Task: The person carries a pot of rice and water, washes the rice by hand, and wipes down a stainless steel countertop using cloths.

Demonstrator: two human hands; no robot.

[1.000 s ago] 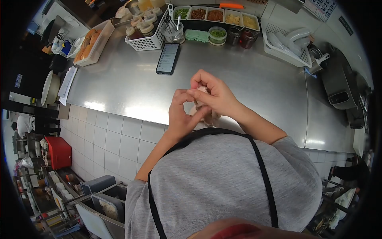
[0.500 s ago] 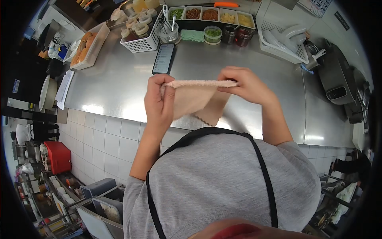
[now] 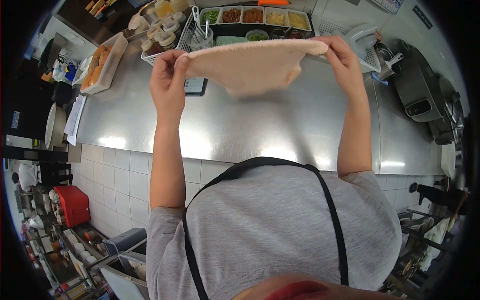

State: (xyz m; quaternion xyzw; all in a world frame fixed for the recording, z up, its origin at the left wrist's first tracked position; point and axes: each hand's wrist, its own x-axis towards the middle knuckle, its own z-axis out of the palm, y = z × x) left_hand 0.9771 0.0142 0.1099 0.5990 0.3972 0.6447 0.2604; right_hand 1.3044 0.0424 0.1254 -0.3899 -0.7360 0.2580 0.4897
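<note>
A peach-coloured cloth (image 3: 245,65) is stretched between my hands above the far half of the steel counter. My left hand (image 3: 169,77) pinches its left top corner, thumb against fingers. The right top corner is gripped by my right hand (image 3: 344,62). From the taut upper edge the fabric hangs loosely, its lower edge blurred. Partly behind the cloth, close to my left hand, lies a phone (image 3: 195,87) with a lit screen.
Along the back of the steel counter (image 3: 240,130) stand a white basket of sauce bottles (image 3: 167,39), topping tubs (image 3: 252,16) and a basket (image 3: 367,50) of clear plastic items. A bread tray (image 3: 107,65) is at left, a dark appliance (image 3: 417,90) at right.
Both hands have moved apart and farther over the counter. The cloth, folded and bunched before, is now spread wide and covers part of the phone and the back-row containers.
</note>
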